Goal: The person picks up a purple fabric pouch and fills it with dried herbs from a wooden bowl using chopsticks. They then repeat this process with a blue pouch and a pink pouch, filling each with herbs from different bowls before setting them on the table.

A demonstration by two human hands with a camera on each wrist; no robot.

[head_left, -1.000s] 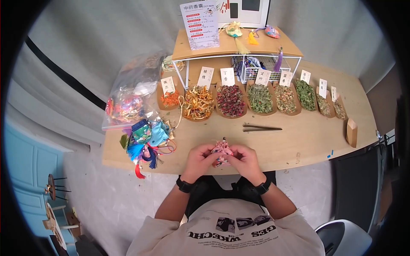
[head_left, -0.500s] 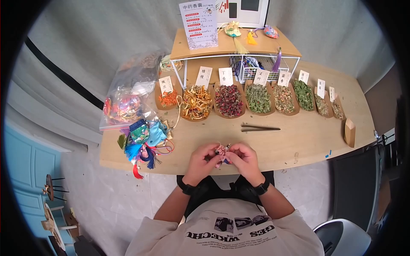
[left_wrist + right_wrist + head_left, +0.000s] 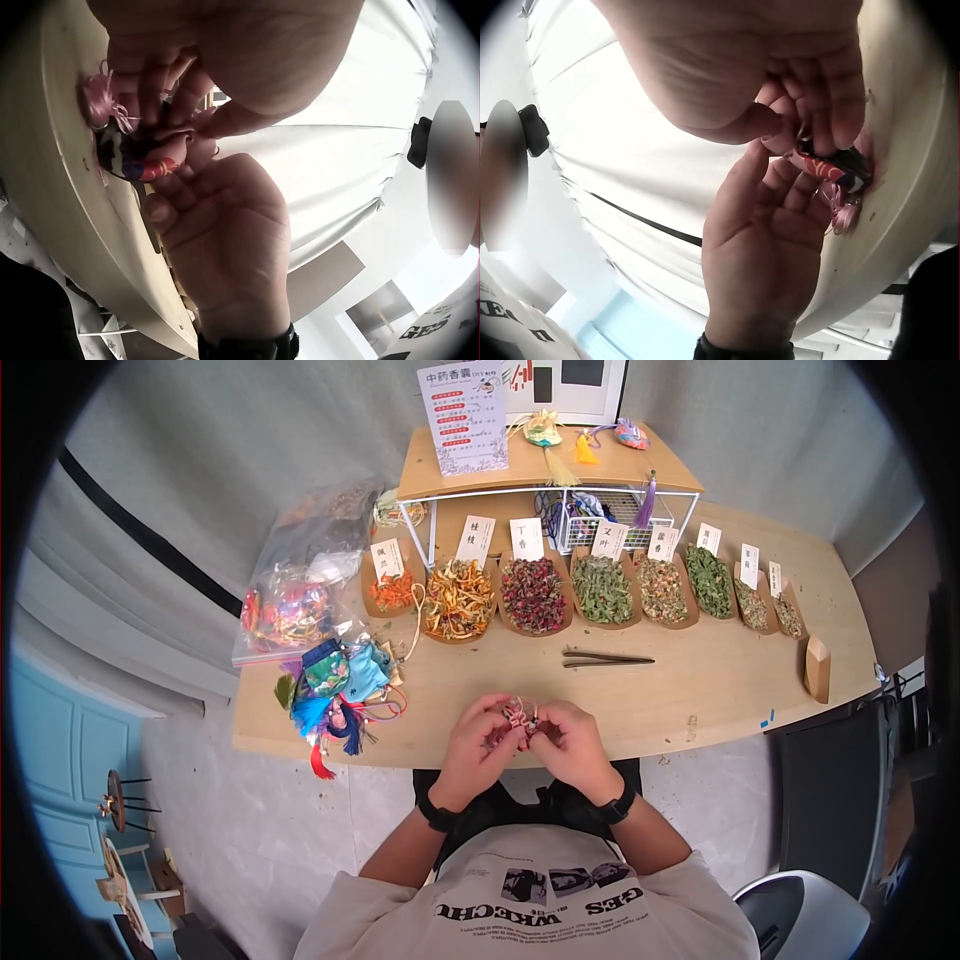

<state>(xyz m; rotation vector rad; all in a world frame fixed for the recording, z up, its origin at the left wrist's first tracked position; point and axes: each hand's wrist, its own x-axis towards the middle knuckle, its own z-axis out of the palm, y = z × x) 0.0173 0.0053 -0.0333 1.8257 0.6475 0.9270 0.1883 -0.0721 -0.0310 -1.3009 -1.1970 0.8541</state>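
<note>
My left grip (image 3: pixel 474 748) and right grip (image 3: pixel 576 748) both pinch a rounded, printed fabric pouch (image 3: pixel 159 167). I see a stringy pink tassel (image 3: pixel 103 99) beside it.

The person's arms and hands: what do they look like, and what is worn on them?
The left hand and right hand are ordinary bare hands, with no gloves. Each wrist wears a black band: the left band and the right band. The pale sleeves are short and belong to a shirt with dark lettering.
</note>
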